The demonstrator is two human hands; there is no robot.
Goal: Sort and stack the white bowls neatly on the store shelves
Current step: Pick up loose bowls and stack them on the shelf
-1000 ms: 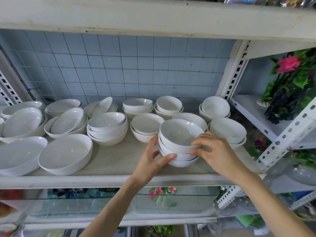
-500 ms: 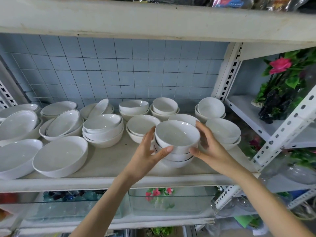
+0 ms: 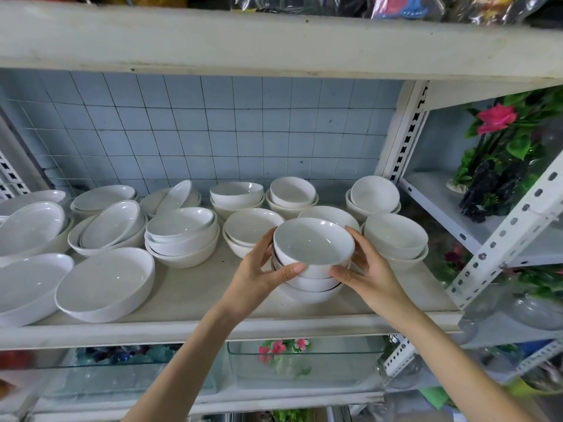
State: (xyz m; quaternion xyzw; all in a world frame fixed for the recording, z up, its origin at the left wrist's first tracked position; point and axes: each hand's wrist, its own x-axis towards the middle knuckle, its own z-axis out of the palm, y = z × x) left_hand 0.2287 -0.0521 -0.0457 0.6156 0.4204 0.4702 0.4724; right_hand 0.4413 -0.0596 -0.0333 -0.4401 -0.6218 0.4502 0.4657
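In the middle of the frame, the left hand [image 3: 259, 271] and the right hand [image 3: 370, 271] grasp the stack of white bowls [image 3: 313, 248] from both sides. The stack seems to rest on the shelf [image 3: 189, 295], near its front edge.

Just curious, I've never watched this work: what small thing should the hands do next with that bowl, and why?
Probably ease the top bowl level into the stack beneath, then let go. The left hand and right hand grip its sides, and it seems to sit slightly tilted.
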